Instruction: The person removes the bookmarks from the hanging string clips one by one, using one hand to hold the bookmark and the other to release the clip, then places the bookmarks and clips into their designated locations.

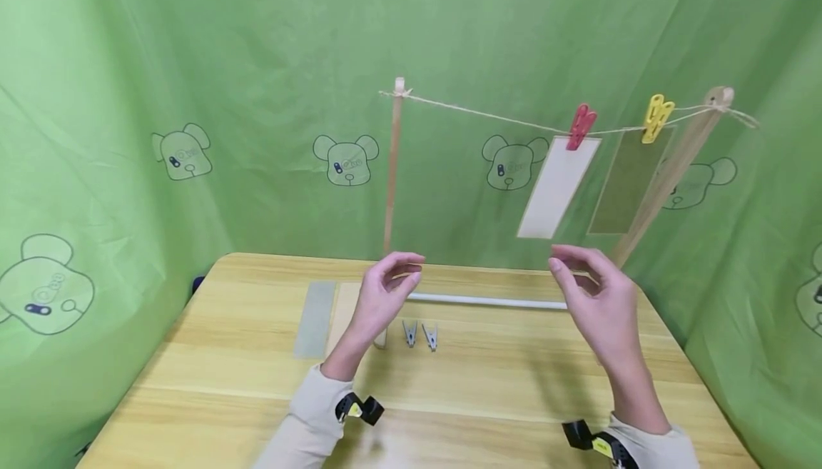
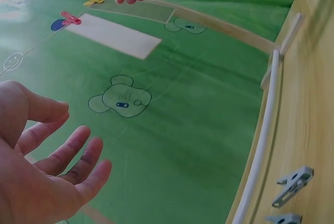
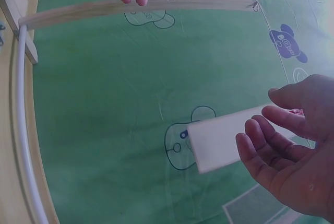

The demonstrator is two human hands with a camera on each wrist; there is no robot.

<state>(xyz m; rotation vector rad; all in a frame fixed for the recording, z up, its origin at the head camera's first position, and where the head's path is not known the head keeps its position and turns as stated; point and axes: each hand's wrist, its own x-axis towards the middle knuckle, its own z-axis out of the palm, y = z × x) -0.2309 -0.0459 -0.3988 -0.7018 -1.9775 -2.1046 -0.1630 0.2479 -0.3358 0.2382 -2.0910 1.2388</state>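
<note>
My left hand (image 1: 377,301) is held above the table, its fingers loosely bent and nothing in them. Across from it my right hand (image 1: 604,305) hovers in a similar curve, also holding nothing. Beyond them a thin string (image 1: 478,110) runs between two wooden posts. A red clothespin (image 1: 581,126) clips a white strip (image 1: 557,187) to it. Farther right, a yellow clothespin (image 1: 658,119) has a dark olive strip (image 1: 624,187) hanging under it. Two grey clothespins (image 1: 409,334) lie on the table, nearest my left hand.
A grey strip (image 1: 314,319) and a beige strip (image 1: 343,305) lie at the left of the wooden table (image 1: 488,405), the beige one partly behind my left arm. A white rod (image 1: 484,301) spans the bases of the left post (image 1: 391,169) and right post (image 1: 674,165). Green curtains (image 1: 270,62) surround the table.
</note>
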